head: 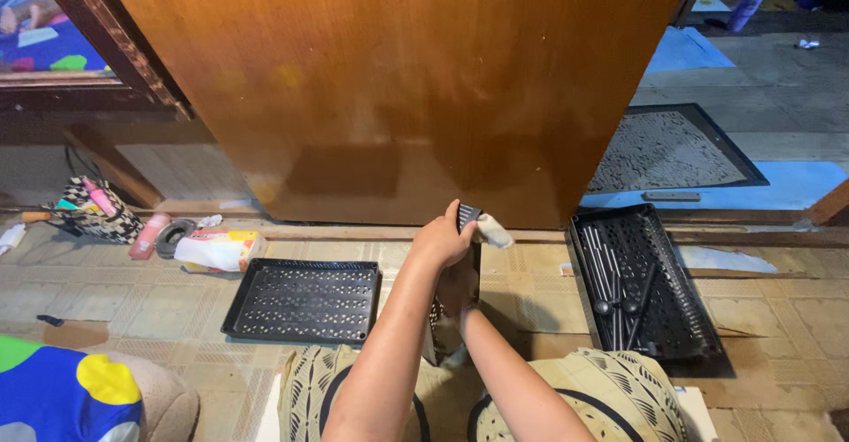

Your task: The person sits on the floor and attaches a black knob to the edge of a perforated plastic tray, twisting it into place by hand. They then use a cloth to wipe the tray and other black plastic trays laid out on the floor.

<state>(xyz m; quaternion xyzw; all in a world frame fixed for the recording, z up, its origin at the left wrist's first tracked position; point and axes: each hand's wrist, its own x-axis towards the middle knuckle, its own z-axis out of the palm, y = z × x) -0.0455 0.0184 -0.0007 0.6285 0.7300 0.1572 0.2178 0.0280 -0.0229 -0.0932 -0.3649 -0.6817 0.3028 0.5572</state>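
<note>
From the head camera, looking down: the person sits on the tan patterned tile floor [531, 292] in front of a big brown wooden door [398, 88]. Between the knees stands a narrow black perforated plastic tray [466, 230], held up on its end. Its long side runs up and down, from near the lap up toward the door.

The left hand [439, 240] is at the top end of the tray, with the grip pressed closed around the upper edge. A small pale cloth [493, 230] pokes out just to the right of that hand, touching the tray's top. I cannot tell which hand pinches the cloth.

The right hand [457, 290] sits lower, just under the left one, against the tray's middle. Its grip looks wrapped on the tray, but the fingers are partly hidden, so I cannot tell for sure.

So the tray's top is nearest the left hand, and its lower part is nearest the right.

A flat black perforated tray [302, 301] lies on the floor to the left. Another black tray with dark metal rods [638, 285] lies to the right.
</note>
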